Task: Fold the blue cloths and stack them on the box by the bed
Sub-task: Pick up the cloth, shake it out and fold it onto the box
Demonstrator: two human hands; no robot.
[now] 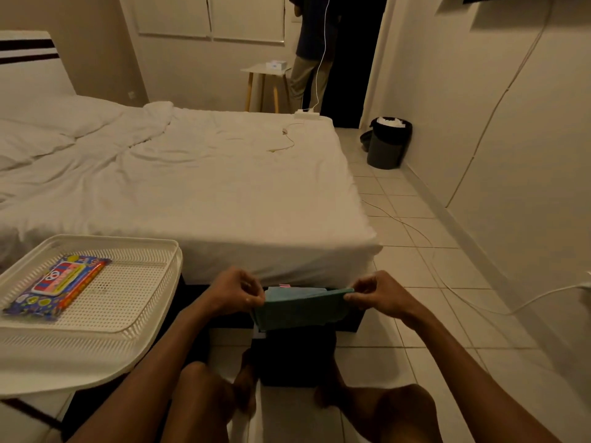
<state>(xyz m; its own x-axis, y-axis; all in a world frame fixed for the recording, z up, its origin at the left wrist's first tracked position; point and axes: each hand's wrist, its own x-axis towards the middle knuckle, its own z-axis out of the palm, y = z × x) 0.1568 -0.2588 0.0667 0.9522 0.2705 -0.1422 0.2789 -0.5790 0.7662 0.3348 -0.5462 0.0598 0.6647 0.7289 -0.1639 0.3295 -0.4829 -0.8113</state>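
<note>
Two hands share this one: your left hand (235,290) pinches one top corner of the blue cloth (300,310), which hangs just above the dark box (294,359) by the bed (224,174), and your right hand (379,294) pinches the other. Pull the top edge taut and match the corners before lowering. Fingers (252,298) nearly closed on cloth alone.
</note>
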